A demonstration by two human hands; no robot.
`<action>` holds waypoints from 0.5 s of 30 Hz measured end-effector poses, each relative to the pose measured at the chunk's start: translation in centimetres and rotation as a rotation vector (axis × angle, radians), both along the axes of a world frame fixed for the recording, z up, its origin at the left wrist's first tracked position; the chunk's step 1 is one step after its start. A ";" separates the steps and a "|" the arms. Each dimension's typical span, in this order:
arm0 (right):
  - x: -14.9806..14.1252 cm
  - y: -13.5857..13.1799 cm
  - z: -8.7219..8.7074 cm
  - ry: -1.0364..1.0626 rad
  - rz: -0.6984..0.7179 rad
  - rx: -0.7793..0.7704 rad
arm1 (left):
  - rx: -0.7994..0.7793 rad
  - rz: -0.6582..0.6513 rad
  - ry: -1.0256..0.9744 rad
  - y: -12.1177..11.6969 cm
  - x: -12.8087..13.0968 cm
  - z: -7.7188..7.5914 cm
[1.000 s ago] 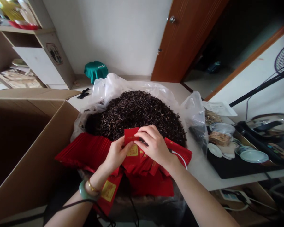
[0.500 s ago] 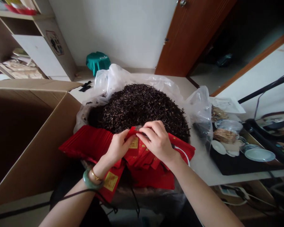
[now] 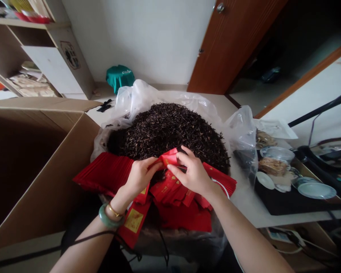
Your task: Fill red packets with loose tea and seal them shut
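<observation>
Between my hands is a small red packet (image 3: 169, 156), tilted over the front of a heap of dark dried tea leaves (image 3: 170, 125). My left hand (image 3: 140, 174) pinches its left end between thumb and fingers. My right hand (image 3: 191, 170) grips its right end, with the fingers curled round it. The heap lies in a clear plastic bag (image 3: 139, 94). A fanned row of red packets (image 3: 105, 172) lies left of my left hand. More red packets (image 3: 173, 187), some with gold print, lie loosely below my hands.
On the left stands an open cardboard box (image 3: 45, 159). To the right, a black tray (image 3: 275, 203) carries dishes and a lidded bowl (image 3: 277, 153). A white cable (image 3: 223, 185) runs beside the right-hand packets. A black cord (image 3: 82, 239) crosses near my left forearm.
The red packet has turned and lifted, and its right end now shows between my hands. My right hand has shifted slightly down and right. The view has tilted a little.
</observation>
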State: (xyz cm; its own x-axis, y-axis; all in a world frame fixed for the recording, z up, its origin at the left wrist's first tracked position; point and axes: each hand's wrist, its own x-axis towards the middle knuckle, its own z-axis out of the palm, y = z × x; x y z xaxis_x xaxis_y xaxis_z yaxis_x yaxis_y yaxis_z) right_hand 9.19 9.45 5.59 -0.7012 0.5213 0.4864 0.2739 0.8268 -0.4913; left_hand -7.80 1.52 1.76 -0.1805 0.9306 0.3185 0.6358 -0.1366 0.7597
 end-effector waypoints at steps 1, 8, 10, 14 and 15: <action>0.0 0.1 -0.2 -0.018 -0.002 -0.054 | 0.002 -0.023 0.006 0.0 0.0 -0.1; 0.1 0.7 -0.7 0.095 -0.163 -0.351 | 0.267 0.226 0.399 0.1 0.3 -0.8; 0.1 0.6 -0.4 0.107 -0.088 -0.504 | 0.313 0.231 0.522 0.1 0.3 -1.1; 0.2 0.2 0.0 0.040 0.188 -0.797 | 0.385 0.119 0.526 0.1 0.2 -1.4; 0.2 0.2 0.1 -0.005 0.251 -0.848 | 0.396 0.096 0.525 0.1 0.2 -1.4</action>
State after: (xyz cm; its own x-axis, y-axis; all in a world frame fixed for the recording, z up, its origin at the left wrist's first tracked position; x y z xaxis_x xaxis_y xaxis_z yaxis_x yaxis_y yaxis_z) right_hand 9.39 9.63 5.67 -0.8443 0.5358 0.0028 0.1369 0.2207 -0.9657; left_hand -7.63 1.63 0.40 0.0152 0.7124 0.7016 0.9310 -0.2661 0.2500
